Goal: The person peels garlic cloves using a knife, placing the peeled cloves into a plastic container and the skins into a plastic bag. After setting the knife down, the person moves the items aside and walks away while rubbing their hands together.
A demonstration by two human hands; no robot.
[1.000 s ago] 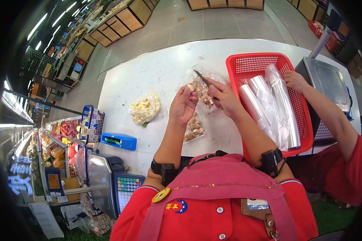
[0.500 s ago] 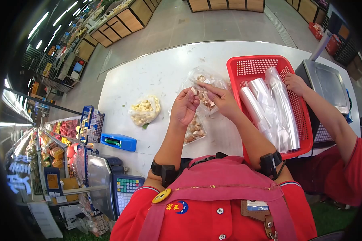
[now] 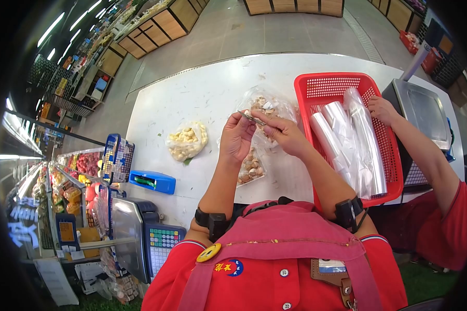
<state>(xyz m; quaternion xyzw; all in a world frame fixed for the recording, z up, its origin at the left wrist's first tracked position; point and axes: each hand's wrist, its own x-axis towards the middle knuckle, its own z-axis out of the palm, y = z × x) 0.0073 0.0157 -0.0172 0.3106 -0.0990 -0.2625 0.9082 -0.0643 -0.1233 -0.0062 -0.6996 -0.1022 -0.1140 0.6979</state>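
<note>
My left hand (image 3: 237,137) pinches a pale garlic clove (image 3: 247,112) between thumb and fingertips. Close against it, my right hand (image 3: 286,136) is closed on a thin, dark, narrow blade that looks like a small knife (image 3: 255,121); its handle is hidden in the fingers. Beyond my hands lies an open clear plastic bag of garlic skins (image 3: 267,105). Unpeeled garlic cloves (image 3: 252,169) sit in clear plastic between my forearms. To the left, a clear bag holds peeled garlic cloves (image 3: 188,142).
A red basket (image 3: 337,78) with rolls of plastic bags (image 3: 352,140) stands at right, a co-worker's hand (image 3: 383,110) at its rim. A scale (image 3: 423,111) is beyond it. At left are a blue tape dispenser (image 3: 153,182) and another scale (image 3: 129,228) on the white table (image 3: 202,96).
My right hand has turned slightly, and the thin blade now lies across the clove at my left fingertips. My left hand stays nearly in place.
</note>
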